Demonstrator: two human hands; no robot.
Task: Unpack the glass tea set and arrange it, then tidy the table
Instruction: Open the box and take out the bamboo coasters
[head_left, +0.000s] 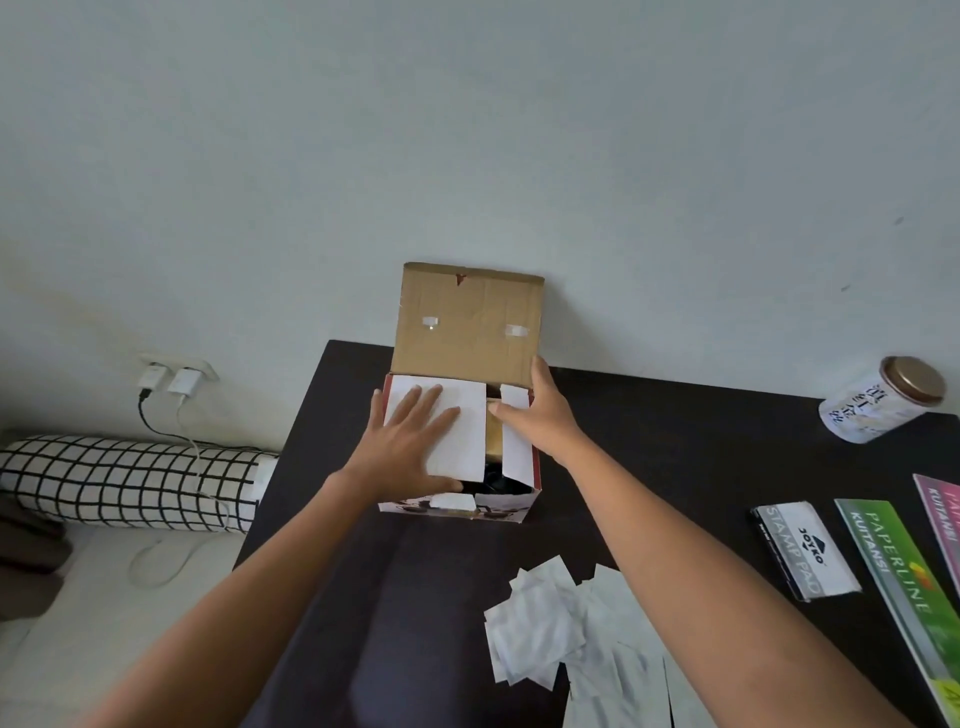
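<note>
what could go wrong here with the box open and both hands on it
1. The box stands near the table's far left corner; a push from the left hand, flat on the white inner flap, might slide it toward the edge.
2. The contents are hidden under the flaps; if glass, pressing down may stress it.
3. Loose paper slips lie in front, where unpacked pieces could stand unsteadily.

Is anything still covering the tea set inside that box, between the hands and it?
Yes. The lid is up, but two white inner flaps lie across the box. The left hand rests flat on one; the right hand is at the other.
</note>
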